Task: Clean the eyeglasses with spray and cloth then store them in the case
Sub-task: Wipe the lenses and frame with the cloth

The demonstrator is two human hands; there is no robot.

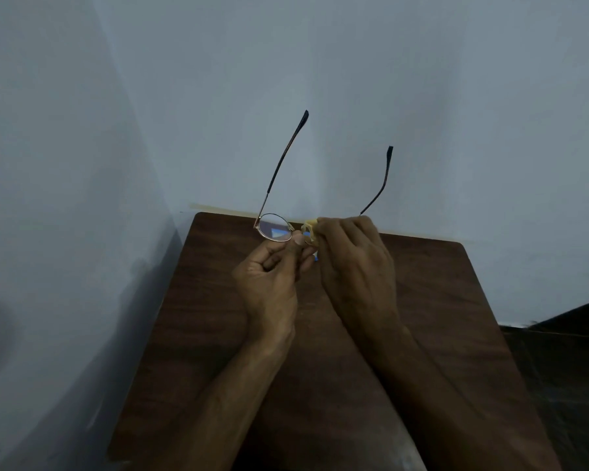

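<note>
1. Two hands raise the eyeglasses (275, 227) above the wooden table (439, 300) — temples unfolded, pointing up toward the wall (354, 62).
2. Left hand (269, 277) pinches the frame; right hand (354, 260) clamps a yellow cloth (309, 230) on the other lens.

One pair of eyeglasses (275, 227), one cloth (310, 229), two hands (269, 283) (356, 266), one table (439, 317)

The left forearm (238, 396) and right forearm (439, 385) are showing bare down to the lower edge; the left hand (269, 283) and right hand (357, 266) are showing bare too, knuckles standing out.
</note>
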